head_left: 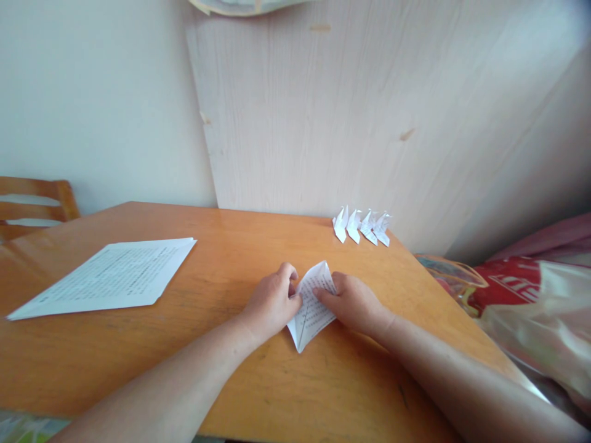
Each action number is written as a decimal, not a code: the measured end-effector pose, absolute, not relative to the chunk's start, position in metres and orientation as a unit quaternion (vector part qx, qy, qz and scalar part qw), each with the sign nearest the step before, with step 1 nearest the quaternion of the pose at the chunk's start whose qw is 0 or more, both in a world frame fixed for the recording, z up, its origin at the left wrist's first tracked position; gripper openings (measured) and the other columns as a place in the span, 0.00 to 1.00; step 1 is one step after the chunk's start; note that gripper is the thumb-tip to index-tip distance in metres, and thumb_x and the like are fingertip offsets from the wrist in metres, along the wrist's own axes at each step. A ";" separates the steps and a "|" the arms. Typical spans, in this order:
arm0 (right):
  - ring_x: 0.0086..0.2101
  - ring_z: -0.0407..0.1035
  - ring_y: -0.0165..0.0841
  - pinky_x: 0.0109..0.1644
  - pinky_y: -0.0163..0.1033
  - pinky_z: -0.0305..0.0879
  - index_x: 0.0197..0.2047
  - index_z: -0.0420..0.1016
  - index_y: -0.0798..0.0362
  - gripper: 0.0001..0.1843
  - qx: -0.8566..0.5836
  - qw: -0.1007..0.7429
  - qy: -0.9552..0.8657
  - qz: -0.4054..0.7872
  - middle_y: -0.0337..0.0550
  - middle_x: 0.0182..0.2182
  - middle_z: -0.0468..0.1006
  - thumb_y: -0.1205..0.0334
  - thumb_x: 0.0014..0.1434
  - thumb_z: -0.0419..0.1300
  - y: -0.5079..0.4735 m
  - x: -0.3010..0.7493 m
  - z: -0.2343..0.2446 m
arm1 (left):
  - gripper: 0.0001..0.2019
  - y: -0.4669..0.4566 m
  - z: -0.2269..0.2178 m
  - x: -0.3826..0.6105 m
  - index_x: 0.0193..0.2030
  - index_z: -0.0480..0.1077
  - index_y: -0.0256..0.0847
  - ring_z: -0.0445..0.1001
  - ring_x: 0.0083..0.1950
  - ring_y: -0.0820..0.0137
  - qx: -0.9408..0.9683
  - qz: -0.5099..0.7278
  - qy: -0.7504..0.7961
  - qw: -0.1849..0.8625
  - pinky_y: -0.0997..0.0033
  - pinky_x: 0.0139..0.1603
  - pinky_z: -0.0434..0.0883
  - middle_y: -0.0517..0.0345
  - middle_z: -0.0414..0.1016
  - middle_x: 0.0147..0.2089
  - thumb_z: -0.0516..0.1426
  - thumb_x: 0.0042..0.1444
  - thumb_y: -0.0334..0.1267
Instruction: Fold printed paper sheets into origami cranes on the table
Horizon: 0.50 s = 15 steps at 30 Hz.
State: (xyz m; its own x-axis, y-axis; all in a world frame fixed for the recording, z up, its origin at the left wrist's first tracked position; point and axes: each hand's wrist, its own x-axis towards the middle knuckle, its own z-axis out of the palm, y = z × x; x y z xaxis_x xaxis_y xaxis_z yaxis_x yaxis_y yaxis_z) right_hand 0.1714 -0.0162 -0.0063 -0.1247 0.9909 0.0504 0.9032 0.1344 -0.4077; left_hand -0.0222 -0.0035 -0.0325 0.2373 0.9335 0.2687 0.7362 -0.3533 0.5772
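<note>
Between my hands is a folded sheet of printed paper (310, 317), diamond-shaped, with creases and one point toward me. My left hand (276, 300) grips its left edge, thumb on the near face and fingers curled. On the opposite edge, my right hand (354, 300) pinches the paper with the thumb lying across the print and the other fingers behind it. The fingers behind the sheet are partly hidden. Several folded paper cranes (361, 226) stand in a row at the table's far right, beyond my right hand.
A stack of printed sheets (111, 274) lies on the left of the wooden table (221, 258). A wooden chair (39, 203) stands behind at the left. Past the table's right edge are a red bag (508, 280) and pale plastic (554, 320). A wall panel rises behind.
</note>
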 end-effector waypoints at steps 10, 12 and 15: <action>0.31 0.73 0.37 0.30 0.37 0.56 0.33 0.72 0.53 0.18 -0.636 0.171 -0.734 0.166 0.48 0.31 0.79 0.46 0.62 0.56 -0.010 0.177 -0.017 | 0.05 -0.004 -0.019 -0.032 0.37 0.62 0.43 0.72 0.33 0.69 0.704 0.367 0.506 0.338 0.69 0.35 0.67 0.63 0.71 0.30 0.48 0.61 0.39; 0.31 0.73 0.36 0.30 0.36 0.57 0.33 0.72 0.53 0.19 -0.633 0.176 -0.733 0.175 0.48 0.32 0.79 0.45 0.62 0.56 -0.009 0.178 -0.018 | 0.04 -0.003 -0.017 -0.034 0.36 0.62 0.43 0.73 0.35 0.68 0.691 0.365 0.516 0.352 0.69 0.36 0.68 0.61 0.73 0.31 0.47 0.59 0.35; 0.31 0.72 0.36 0.29 0.36 0.57 0.33 0.72 0.53 0.19 -0.631 0.178 -0.733 0.181 0.48 0.31 0.79 0.45 0.62 0.56 -0.008 0.179 -0.020 | 0.04 -0.001 -0.016 -0.036 0.37 0.63 0.43 0.74 0.35 0.68 0.691 0.338 0.527 0.361 0.69 0.36 0.68 0.60 0.74 0.32 0.49 0.55 0.32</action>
State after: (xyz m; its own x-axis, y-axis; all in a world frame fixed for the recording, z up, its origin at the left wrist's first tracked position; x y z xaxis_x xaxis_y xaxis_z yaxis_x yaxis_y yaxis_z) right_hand 0.1789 -0.0081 -0.0199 -0.1411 0.9895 0.0328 0.8606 0.1389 -0.4899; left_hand -0.0358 -0.0014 -0.0164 0.2148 0.9728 0.0870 0.4847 -0.1835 0.8552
